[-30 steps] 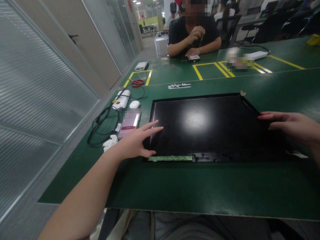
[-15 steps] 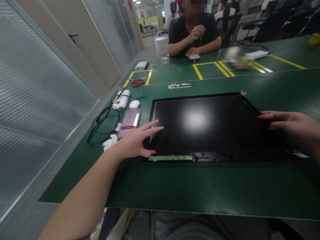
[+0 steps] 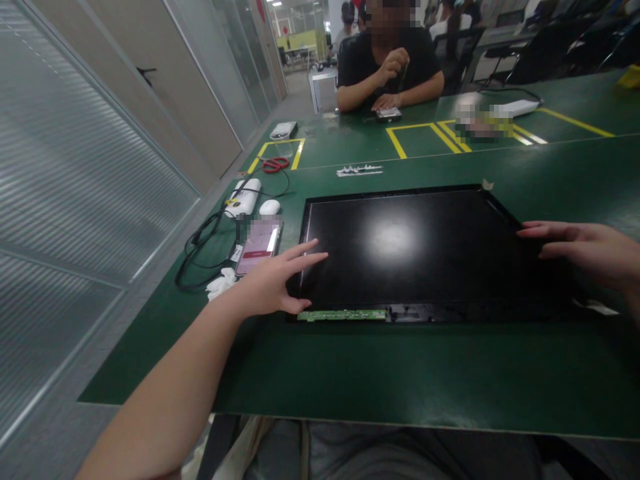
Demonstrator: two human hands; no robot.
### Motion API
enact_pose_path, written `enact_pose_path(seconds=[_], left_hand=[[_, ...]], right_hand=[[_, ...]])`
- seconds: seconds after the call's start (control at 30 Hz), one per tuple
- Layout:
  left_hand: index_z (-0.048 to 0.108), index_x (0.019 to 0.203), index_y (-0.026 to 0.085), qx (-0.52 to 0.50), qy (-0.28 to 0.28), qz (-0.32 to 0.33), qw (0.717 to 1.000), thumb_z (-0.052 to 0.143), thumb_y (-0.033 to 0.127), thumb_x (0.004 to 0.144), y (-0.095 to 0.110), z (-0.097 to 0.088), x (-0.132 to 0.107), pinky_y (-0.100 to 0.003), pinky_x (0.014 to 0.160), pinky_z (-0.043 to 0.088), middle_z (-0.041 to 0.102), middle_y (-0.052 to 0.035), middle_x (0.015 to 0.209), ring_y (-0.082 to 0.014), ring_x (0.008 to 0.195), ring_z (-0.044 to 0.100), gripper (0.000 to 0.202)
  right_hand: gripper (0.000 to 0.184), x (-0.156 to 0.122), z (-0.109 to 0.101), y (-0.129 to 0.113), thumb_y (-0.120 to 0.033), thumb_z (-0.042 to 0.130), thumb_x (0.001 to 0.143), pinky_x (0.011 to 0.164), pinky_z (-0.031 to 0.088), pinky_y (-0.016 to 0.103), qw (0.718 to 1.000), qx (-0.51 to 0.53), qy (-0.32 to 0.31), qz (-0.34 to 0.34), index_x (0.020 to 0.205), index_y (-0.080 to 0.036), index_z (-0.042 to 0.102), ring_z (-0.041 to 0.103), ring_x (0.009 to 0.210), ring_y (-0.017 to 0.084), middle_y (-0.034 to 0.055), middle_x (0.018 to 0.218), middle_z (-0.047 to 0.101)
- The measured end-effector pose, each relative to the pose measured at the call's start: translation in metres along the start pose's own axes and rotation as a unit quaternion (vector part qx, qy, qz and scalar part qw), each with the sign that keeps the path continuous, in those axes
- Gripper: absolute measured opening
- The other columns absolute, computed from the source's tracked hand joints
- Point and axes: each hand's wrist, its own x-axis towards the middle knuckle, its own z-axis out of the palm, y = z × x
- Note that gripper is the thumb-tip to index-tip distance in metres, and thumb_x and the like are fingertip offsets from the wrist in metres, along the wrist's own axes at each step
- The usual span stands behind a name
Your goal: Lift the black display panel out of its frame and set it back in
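A black display panel (image 3: 425, 267) lies flat on the green table, with a bright reflection on its surface. Along its near edge runs a narrow green circuit board (image 3: 345, 315), beside the panel's left corner. My left hand (image 3: 275, 280) rests at the panel's left side, fingers spread over the edge and thumb close to the circuit board's left end. On the opposite side, my right hand (image 3: 590, 250) is at the right edge, index finger and thumb stretched out and apart. Its other fingers are partly hidden. Neither hand is closed around anything.
To the left lie a phone (image 3: 260, 245), a white mouse-shaped object (image 3: 270, 208), a white device (image 3: 245, 198), black cables and red-handled scissors (image 3: 276, 165). White strips (image 3: 359, 171) lie beyond the panel. Across the table sits a person (image 3: 390, 73) handling a small object.
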Motion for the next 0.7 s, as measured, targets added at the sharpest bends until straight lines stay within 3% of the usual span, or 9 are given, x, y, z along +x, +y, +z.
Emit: enact_pose_path(seconds=[0.53,0.7], left_hand=[[0.043,0.15,0.03,-0.017,0.004,0.001,1.0,0.076,0.026,0.075,-0.0014,0.0001,0.0001,-0.04,0.107,0.045,0.031,-0.0093,0.163,-0.0336,0.137,0.049,0.082],[0.043,0.15,0.03,-0.008,0.004,0.004,1.0,0.077,0.031,0.074,-0.0048,0.0013,-0.0001,-0.041,0.108,0.044,0.032,-0.0105,0.163,-0.0332,0.139,0.048,0.083]], right_hand=[[0.04,-0.0028,0.0016,-0.0037,-0.009,0.043,0.039,0.089,0.021,0.036,1.0,0.002,0.003,0.016,0.074,-0.023,0.057,0.036,0.104,0.019,0.0008,0.114,0.045],[0.04,-0.0063,0.0031,-0.0062,-0.012,0.043,0.04,0.088,0.023,0.036,0.999,-0.041,0.017,0.005,0.076,-0.022,0.056,0.038,0.102,0.019,0.0015,0.113,0.046]])
